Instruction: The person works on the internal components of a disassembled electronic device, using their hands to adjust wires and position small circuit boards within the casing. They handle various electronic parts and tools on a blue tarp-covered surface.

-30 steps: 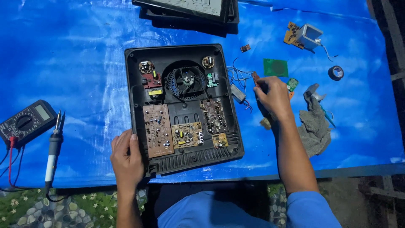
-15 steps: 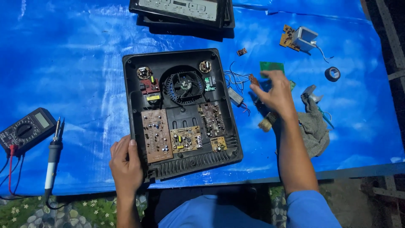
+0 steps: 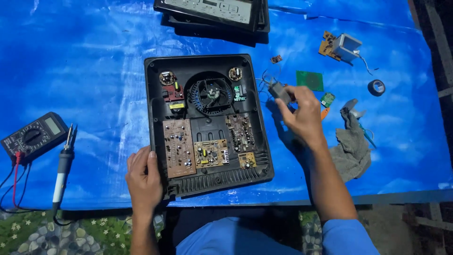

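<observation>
A: What does the right hand (image 3: 304, 115) have?

B: Its fingers are pinched around a small grey block part (image 3: 279, 90), lifted just off the blue sheet on the desk (image 3: 94, 71). Thin wires trail from the part's far end.

A: Which way does the part lie?

B: Its long axis runs slantwise, from the fingertips up and away to the left, so the free end points toward the upper right corner of the open black casing (image 3: 207, 125).

A: And the left hand (image 3: 144, 182)?

B: It lies mostly flat and loosely spread on the casing's near left corner, thumb along the rim, closed on nothing. The casing's long axis runs away from the person, tilted slightly left. Just beyond that hand's fingertips sits a brown circuit board (image 3: 178, 147), and further up is the round fan (image 3: 210, 94).

A: Anything beside the right hand?

B: A green board (image 3: 310, 80) just beyond it, a grey rag (image 3: 351, 146) to its right. Well left of the left hand lie a soldering iron (image 3: 62, 165) and a multimeter (image 3: 33, 137).
</observation>
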